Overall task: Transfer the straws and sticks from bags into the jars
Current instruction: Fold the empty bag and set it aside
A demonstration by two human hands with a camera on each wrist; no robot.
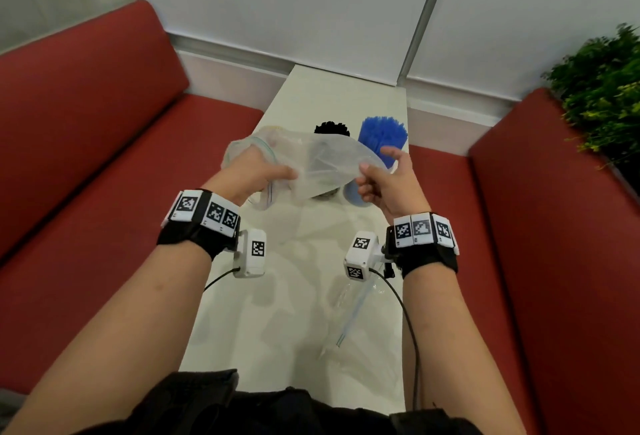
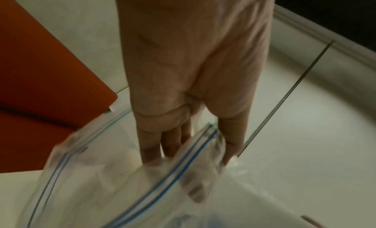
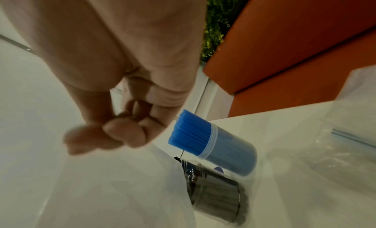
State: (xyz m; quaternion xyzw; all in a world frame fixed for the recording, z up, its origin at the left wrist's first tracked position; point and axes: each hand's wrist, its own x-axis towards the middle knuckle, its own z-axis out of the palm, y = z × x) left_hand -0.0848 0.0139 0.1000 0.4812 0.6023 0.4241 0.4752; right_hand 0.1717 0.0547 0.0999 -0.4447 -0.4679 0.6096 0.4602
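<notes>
I hold a clear zip bag (image 1: pixel 322 164) in the air over the white table (image 1: pixel 311 95), stretched between both hands. My left hand (image 1: pixel 263 171) grips its zip mouth; in the left wrist view the left hand (image 2: pixel 191 154) has fingers inside the bag (image 2: pixel 122 183) and the thumb outside the blue zip strip. My right hand (image 1: pixel 370 175) pinches the other end, and the right wrist view shows it (image 3: pixel 105 135) curled above the bag film (image 3: pixel 112 183). Just behind stand a jar of blue straws (image 1: pixel 382 137) (image 3: pixel 223 151) and a jar of black sticks (image 1: pixel 331 128) (image 3: pixel 219 194).
A second clear zip bag (image 1: pixel 349 313) (image 3: pixel 335 151) lies flat on the near part of the table. Red benches (image 1: pixel 86 157) flank the narrow table on both sides. A green plant (image 1: pixel 606 88) stands at the far right. White wall panels close off the far end.
</notes>
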